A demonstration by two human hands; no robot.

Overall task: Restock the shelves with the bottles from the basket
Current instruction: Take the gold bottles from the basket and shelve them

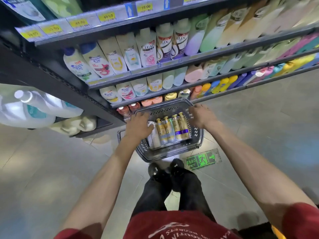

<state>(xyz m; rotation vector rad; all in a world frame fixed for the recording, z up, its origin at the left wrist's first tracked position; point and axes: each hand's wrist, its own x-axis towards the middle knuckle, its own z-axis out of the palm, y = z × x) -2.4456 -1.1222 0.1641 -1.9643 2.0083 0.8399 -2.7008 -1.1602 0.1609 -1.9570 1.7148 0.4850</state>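
Gold bottles (172, 130) are laid side by side in a dark basket (165, 156), with their caps pointed to 12 o'clock. A white bottle (155, 138) is laid next to them at their 9 o'clock. The basket is set on the floor (259, 126), near the middle of the view.

The left hand (138, 126) is held over the basket's 9 o'clock side, with its fingers bent down by the white bottle. It cannot be told if anything is gripped by it. The right hand (201, 116) is held over the basket's 2 o'clock corner. Its fingers are spread and loose, and nothing is seen in it.

At 12 o'clock from the basket, shelves (172, 64) are packed with rows of shampoo bottles (146, 47). Yellow price tags (107, 16) are stuck along the top shelf edge. Big clear jugs (34, 109) are seen at 9 o'clock. At 6 o'clock from the basket, two black shoes (176, 167) are seen, and a green sign (202, 160) is stuck to the floor just beside them at 3 o'clock. A red shirt (172, 226) is seen at the bottom edge.
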